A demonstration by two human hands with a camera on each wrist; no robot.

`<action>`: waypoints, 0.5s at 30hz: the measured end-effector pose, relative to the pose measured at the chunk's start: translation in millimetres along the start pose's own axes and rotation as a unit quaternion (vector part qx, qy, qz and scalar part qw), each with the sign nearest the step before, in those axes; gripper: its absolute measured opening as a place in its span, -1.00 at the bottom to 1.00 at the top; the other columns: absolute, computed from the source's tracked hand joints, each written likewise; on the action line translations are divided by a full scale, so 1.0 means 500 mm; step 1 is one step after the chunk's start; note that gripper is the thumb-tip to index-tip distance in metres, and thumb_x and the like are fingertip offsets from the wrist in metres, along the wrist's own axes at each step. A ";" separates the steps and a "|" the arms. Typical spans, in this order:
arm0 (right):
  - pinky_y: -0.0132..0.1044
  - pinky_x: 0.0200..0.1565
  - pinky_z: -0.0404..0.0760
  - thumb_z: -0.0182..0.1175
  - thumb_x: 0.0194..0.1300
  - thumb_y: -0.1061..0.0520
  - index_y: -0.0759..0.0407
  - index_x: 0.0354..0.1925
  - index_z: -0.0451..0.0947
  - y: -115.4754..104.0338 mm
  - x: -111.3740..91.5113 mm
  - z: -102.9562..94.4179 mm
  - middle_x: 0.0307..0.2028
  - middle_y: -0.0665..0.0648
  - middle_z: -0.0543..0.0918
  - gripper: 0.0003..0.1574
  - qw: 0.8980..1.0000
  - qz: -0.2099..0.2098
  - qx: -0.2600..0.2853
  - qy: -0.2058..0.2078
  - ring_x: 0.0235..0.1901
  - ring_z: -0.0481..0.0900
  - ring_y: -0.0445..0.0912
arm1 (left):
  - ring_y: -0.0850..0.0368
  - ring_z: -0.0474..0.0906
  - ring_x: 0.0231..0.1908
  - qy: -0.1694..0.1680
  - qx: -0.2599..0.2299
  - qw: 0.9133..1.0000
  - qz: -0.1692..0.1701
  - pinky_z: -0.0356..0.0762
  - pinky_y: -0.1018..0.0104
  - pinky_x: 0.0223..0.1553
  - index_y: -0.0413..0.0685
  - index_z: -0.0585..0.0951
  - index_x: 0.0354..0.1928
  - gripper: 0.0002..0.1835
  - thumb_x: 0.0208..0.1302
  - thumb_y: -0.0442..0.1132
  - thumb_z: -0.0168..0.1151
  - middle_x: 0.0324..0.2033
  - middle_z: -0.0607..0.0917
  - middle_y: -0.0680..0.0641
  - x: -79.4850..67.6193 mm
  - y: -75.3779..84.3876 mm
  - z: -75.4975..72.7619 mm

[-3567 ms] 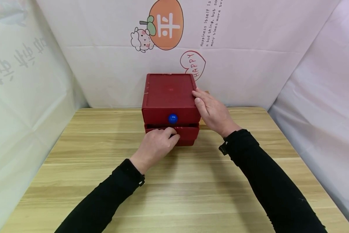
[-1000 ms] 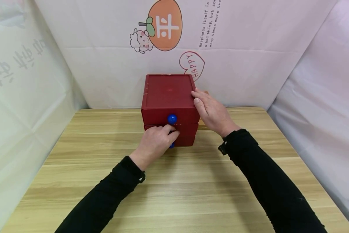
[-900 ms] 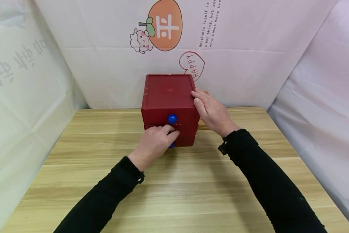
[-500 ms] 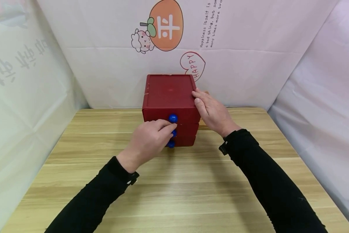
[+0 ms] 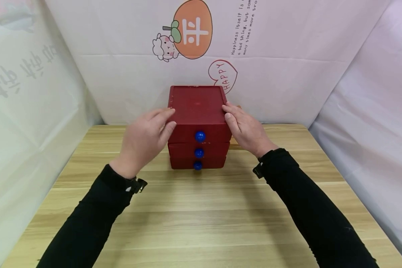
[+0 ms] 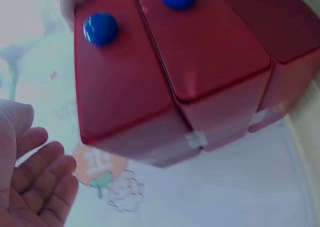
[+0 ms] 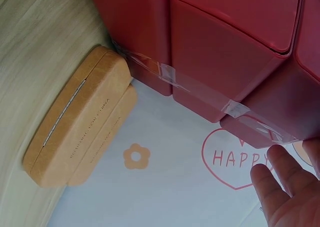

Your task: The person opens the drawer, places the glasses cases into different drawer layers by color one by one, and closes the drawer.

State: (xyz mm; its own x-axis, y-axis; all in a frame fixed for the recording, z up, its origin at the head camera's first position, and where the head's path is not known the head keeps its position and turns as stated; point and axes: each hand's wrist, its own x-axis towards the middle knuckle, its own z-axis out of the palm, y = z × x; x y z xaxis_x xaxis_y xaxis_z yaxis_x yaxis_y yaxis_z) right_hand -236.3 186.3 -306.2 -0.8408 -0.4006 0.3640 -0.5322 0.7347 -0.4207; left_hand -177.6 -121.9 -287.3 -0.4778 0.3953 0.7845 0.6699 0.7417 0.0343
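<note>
A dark red drawer cabinet [image 5: 199,106] stands at the back of the table, its three stacked drawers all pushed in. Each drawer front carries a round blue knob, the top knob [image 5: 200,136] being the largest in the head view. My left hand [image 5: 145,137] hovers at the cabinet's upper left side, holding nothing; the left wrist view shows its loosely bent fingers [image 6: 42,174] apart from the red wall. Along the top right edge rests my right hand [image 5: 247,130], fingers extended against the cabinet. Drawer contents are hidden.
Beside the cabinet's right side lie two tan cases [image 7: 82,122] with printed lettering, mostly hidden behind the right hand in the head view. Clear tape [image 7: 170,74] runs across the cabinet's side. A white printed cloth [image 5: 120,74] hangs behind the wooden table [image 5: 201,223].
The middle drawer, partly out at first, has been pushed in. My left hand has let go of its knob and moved up and left. The right hand stays in place.
</note>
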 end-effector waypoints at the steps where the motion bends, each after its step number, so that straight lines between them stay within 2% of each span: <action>1: -0.04 0.44 0.09 -0.39 0.49 -0.34 -0.06 0.50 0.18 0.000 0.000 -0.001 0.51 -0.02 0.12 -0.20 1.000 0.000 0.000 0.000 0.47 -0.01 -0.15 | -0.05 0.60 0.03 -0.010 -0.004 1.000 -0.018 0.62 0.06 -0.01 -0.21 0.59 0.18 -0.55 0.40 -0.07 0.11 0.03 0.68 -0.21 0.001 -0.008 0.001; 5: -0.05 0.45 0.08 -0.40 0.49 -0.33 -0.03 0.50 0.17 0.000 -0.003 -0.004 0.51 0.00 0.12 -0.20 1.000 0.002 0.002 0.002 0.47 -0.02 -0.13 | -0.04 0.49 0.19 -0.068 -0.031 0.994 -0.076 0.47 0.03 0.21 -0.19 0.51 0.28 -0.45 0.50 0.04 -0.11 0.19 0.59 -0.18 0.007 -0.035 0.011; 8: -0.02 0.43 0.12 -0.38 0.49 -0.34 -0.04 0.51 0.15 -0.001 -0.010 -0.007 0.51 -0.02 0.12 -0.20 1.000 0.002 -0.003 0.011 0.47 -0.02 -0.16 | -0.03 0.37 0.29 -0.112 -0.059 0.987 -0.104 0.33 0.02 0.32 -0.18 0.43 0.35 -0.38 0.52 0.10 -0.23 0.30 0.49 -0.17 0.013 -0.049 0.021; 12: 0.07 0.37 0.24 -0.32 0.48 -0.33 -0.04 0.52 0.12 -0.007 -0.027 -0.014 0.51 -0.04 0.12 -0.20 0.999 -0.018 -0.028 0.036 0.46 0.00 -0.18 | -0.01 0.22 0.39 -0.159 -0.097 0.973 -0.135 0.18 0.01 0.40 -0.17 0.33 0.42 -0.32 0.51 0.15 -0.29 0.39 0.36 -0.19 0.022 -0.060 0.031; 15: 0.10 0.31 0.33 -0.25 0.48 -0.30 0.00 0.50 0.16 -0.014 -0.045 -0.019 0.50 0.02 0.16 -0.21 0.995 -0.048 -0.053 0.065 0.45 0.06 -0.13 | 0.00 0.14 0.42 -0.182 -0.111 0.965 -0.155 0.11 0.01 0.42 -0.15 0.28 0.45 -0.30 0.51 0.17 -0.32 0.44 0.29 -0.18 0.025 -0.064 0.036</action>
State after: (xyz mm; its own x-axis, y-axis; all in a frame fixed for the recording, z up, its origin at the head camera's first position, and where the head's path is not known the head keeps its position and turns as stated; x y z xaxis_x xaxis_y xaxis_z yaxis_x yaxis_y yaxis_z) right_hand -212.9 195.1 -303.7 -0.7638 -0.4022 0.5048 -0.5895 0.7532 -0.2918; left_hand -215.2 -130.8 -289.5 -0.8153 0.3673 0.4477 0.5490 0.7362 0.3957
